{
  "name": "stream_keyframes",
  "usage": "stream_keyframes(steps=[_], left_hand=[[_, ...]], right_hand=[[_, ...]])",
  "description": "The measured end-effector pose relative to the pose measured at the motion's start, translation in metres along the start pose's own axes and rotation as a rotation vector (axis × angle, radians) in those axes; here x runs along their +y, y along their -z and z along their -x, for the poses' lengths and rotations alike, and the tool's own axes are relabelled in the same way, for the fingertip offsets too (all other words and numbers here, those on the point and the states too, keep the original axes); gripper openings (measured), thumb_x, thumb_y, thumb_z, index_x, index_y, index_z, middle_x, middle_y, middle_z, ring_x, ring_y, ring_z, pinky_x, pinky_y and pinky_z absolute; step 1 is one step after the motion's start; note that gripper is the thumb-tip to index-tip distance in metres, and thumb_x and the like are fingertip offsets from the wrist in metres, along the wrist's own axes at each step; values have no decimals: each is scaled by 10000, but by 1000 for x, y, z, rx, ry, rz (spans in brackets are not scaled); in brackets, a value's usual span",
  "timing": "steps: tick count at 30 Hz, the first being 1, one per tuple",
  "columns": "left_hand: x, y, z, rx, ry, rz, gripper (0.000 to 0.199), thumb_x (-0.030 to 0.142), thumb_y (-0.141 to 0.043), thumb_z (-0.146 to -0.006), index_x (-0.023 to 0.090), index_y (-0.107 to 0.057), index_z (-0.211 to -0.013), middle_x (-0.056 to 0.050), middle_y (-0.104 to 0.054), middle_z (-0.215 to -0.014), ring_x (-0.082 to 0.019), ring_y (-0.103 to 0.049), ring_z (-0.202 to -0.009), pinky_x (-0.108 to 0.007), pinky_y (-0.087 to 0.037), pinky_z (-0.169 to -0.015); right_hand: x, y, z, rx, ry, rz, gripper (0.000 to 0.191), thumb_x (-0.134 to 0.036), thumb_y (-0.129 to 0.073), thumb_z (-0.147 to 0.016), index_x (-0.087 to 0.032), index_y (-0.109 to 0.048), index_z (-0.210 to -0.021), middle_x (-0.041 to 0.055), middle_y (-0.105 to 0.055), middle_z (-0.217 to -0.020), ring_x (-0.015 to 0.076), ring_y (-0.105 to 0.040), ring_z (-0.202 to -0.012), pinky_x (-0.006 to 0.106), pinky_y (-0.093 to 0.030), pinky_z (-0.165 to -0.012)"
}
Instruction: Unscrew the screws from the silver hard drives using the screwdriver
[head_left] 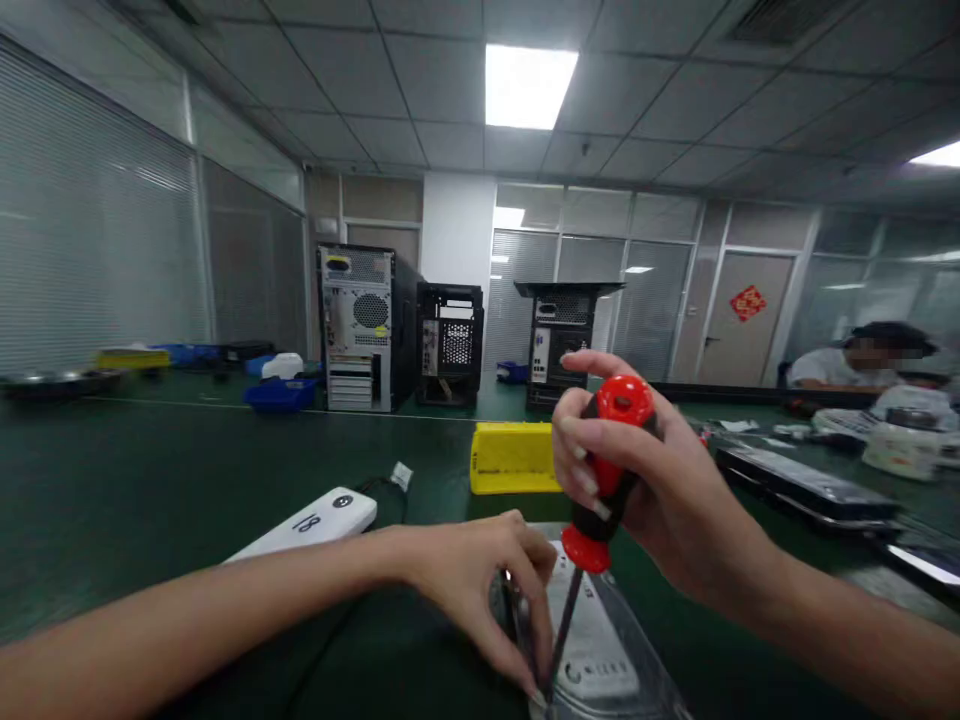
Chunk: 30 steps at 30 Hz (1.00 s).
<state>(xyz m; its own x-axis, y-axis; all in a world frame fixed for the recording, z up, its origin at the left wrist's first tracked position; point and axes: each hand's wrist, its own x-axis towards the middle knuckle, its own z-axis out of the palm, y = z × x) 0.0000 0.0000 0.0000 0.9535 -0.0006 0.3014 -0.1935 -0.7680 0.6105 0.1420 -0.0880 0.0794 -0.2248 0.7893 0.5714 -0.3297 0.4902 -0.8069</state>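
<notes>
Screwdriver (pixel 611 450) above green table (pixel 225 450), office with tiled ceiling (pixel 442 80)

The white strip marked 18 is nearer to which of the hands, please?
Left: the left hand is right of the strip; the right hand, holding the screwdriver, is farther right.

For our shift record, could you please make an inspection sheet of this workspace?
Surface: dark green tabletop, many items on it.
Job's things: red-and-black screwdriver, its shaft pointing down at silver metal hard drive with white label.
Clutter: yellow plastic bin behind the drive; blue plastic bin farther left.
Left hand: fingertips near screwdriver tip; grip unclear.
Right hand: grips screwdriver handle.
Cables: thin dark cable with white tag, near white oblong block marked "18".
Surroundings: tall metal computer cases behind; person at far right.
</notes>
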Motion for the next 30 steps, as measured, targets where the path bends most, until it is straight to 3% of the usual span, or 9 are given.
stream_keyframes(steps=[6,14,22,30], left_hand=[[7,0,-3,36,-6,16,286,450,-776,-615,182,-725,-701,-45,-669,-826,-150,-559,-738,-239,-446,-707],[5,-10,-3,-27,124,106,280,471,-766,-619,205,-732,-699,-30,-666,-776,-156,-572,-767,-225,-439,-704],[-9,-5,2,-148,109,129,326,519,-657,-735,215,-743,-814,-26,-667,-732,-145,-566,-688,-228,-429,-656],[3,-3,-1,-167,-44,-18,92,193,-666,-779,112,-690,-816,-69,-654,-813,-160,-569,-763,-238,-418,-756]], right_hand=[[4,0,2,-11,22,4,282,-137,-598,-817,-249,-497,-1055,-57,-515,-715,38,-472,-525,125,-426,-454],[2,-2,3,-1,1,14,267,-145,-591,-826,-249,-505,-1056,-54,-517,-698,35,-464,-515,128,-425,-462],[1,1,2,-38,-12,5,236,-178,-596,-839,-256,-515,-1046,-56,-520,-694,32,-469,-519,126,-418,-471],[3,0,2,-9,4,0,220,-158,-583,-837,-253,-538,-1029,-52,-503,-700,34,-452,-515,119,-410,-440]])
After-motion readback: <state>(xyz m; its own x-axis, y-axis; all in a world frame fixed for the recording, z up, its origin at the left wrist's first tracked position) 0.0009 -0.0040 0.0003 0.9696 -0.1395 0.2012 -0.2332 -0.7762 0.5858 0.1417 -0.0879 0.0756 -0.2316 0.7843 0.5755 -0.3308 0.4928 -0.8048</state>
